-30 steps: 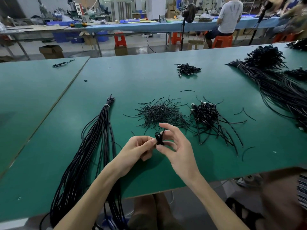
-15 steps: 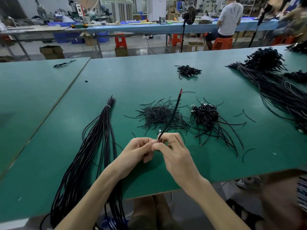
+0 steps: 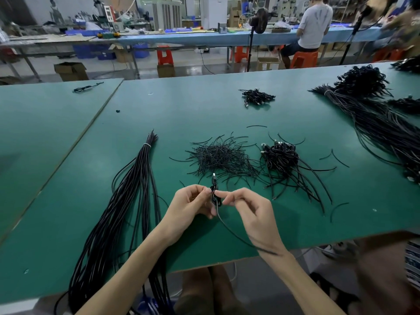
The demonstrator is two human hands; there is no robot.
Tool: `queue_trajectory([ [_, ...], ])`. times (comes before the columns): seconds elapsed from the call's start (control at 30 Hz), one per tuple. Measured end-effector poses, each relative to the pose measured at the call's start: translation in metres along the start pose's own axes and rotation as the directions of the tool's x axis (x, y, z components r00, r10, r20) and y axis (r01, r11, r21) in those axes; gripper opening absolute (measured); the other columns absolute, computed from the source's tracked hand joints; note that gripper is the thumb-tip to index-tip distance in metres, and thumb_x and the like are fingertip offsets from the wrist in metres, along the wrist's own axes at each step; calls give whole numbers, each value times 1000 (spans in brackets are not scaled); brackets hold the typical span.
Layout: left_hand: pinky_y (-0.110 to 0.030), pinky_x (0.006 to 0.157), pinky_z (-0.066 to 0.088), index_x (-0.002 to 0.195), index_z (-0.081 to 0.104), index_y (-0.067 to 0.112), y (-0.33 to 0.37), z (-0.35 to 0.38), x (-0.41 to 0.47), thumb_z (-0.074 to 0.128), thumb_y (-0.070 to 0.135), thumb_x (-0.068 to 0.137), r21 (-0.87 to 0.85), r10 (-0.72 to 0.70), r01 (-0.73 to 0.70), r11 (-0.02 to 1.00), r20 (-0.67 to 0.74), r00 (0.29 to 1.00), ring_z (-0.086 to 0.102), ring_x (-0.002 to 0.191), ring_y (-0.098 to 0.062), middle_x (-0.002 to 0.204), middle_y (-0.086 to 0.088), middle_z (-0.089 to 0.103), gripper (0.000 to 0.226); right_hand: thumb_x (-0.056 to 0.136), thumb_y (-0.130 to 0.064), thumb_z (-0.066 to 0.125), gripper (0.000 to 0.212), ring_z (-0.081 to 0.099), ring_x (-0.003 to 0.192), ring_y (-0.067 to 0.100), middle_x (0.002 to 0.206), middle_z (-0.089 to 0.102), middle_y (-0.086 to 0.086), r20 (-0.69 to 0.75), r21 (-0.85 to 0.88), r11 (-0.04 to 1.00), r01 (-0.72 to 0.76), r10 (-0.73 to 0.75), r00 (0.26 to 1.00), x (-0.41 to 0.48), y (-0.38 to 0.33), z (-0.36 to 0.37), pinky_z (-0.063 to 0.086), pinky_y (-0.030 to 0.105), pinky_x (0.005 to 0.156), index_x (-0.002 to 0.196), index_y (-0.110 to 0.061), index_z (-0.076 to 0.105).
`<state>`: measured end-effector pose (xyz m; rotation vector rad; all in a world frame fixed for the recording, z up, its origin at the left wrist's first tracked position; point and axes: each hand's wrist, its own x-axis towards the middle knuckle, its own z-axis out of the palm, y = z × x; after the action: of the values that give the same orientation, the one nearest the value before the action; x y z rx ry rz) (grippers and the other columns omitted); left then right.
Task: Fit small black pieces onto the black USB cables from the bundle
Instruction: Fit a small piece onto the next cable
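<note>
L hand (image 3: 188, 206): fingers curled, pinching cable (image 3: 213, 180) | R hand (image 3: 252, 212): thumb+index pinch same cable | forearms converge fwd

Green worktables (image 3: 204, 105) front a blue bench (image 3: 204, 38) and orange stools (image 3: 164, 54).

The cable (image 3: 214, 197) I hold wears a smooth black plastic-looking sheath and a bright metal plug (image 3: 213, 175); my worktop (image 3: 204, 110) is matt green, the bundle (image 3: 131, 201) near its left edge faintly glossy.
</note>
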<state>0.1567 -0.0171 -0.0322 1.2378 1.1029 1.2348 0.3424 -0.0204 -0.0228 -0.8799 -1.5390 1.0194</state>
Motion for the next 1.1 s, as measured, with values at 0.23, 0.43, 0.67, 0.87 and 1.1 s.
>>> queue_trajectory([
  [0.23, -37, 62, 53, 98, 62, -3, 1, 3, -2, 57, 29, 102, 186, 55, -61, 981, 36, 998, 62, 61, -30, 69, -13, 69, 32, 84, -9, 84, 27, 72, 87, 8, 86, 76, 0, -45, 125, 964, -233, 240, 970, 15, -2, 3, 55, 22, 83, 104, -9, 65],
  [0.43, -25, 51, 44, 91, 62, 2, 3, 3, -3, 57, 22, 104, 257, 54, -50, 965, -10, 998, 51, 50, -19, 63, -11, 61, 24, 81, -16, 88, 44, 71, 97, 8, 107, 72, 1, 35, 129, 887, -443, 443, 896, 16, -2, 7, 57, 25, 88, 118, -21, 64],
  [0.67, -19, 49, 28, 89, 61, -4, 8, 4, -4, 60, 32, 97, 143, 23, -28, 989, 36, 999, 31, 52, -10, 63, 1, 43, 37, 81, -9, 85, 26, 61, 81, -1, 88, 73, -13, 124, -135, 955, -266, 282, 951, 24, -11, 1, 49, 15, 75, 94, -28, 73],
  [0.87, -22, 50, 25, 93, 58, -10, 11, 5, -5, 60, 29, 95, 107, 42, -43, 993, 14, 999, 26, 54, -11, 63, 2, 36, 39, 85, 9, 73, 26, 55, 80, 13, 93, 52, -6, 141, -477, 840, 258, -217, 966, 19, -4, 10, 49, 25, 66, 87, -14, 60],
  [1.1, -22, 49, 26, 92, 61, 0, 13, 7, -7, 56, 21, 102, 111, 39, -39, 993, 10, 999, 30, 52, -13, 63, -1, 37, 23, 87, 11, 67, 29, 55, 86, 13, 102, 52, 0, 208, -607, 660, 442, -405, 890, 13, 3, 10, 54, 29, 64, 102, -13, 59],
])
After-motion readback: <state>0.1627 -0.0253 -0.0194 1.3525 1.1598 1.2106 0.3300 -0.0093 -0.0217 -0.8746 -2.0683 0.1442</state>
